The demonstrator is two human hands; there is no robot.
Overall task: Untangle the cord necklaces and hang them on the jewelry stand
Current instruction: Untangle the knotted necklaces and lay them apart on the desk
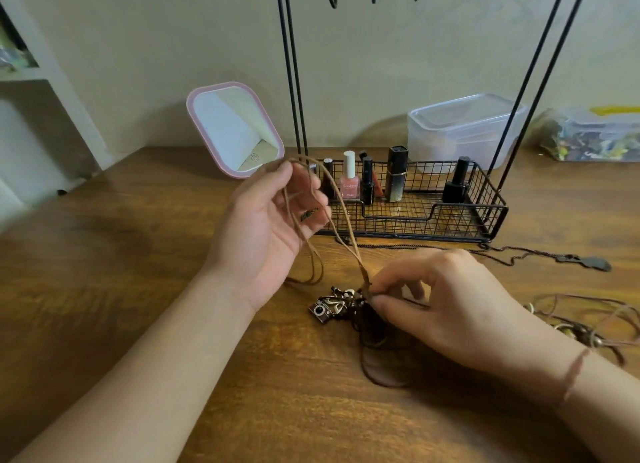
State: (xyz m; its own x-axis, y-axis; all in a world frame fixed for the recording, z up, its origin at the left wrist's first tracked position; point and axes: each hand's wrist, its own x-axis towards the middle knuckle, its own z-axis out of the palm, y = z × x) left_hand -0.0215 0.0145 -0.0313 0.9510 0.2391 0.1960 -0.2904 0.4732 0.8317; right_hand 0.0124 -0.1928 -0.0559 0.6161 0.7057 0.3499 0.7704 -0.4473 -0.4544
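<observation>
Nothing hangs on the jewelry stand (294, 81) yet (its hooks look bare). The left hand (266, 220) lifts tan cord loops (341, 216) on curled fingers; the right hand (446, 300) pinches the knot beside the pendants (332, 305) on the table (138, 272). More necklaces (588, 319) wait.

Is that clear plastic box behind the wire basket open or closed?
Closed. The clear plastic box has its lid seated flat on top, flush around the rim.

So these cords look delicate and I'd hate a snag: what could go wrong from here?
The left hand lifts the tan cord while the right hand pinches the knot by the pendants; pulling harder may tighten it. The raised loops hang close to the nail polish bottle and might topple it.
</observation>
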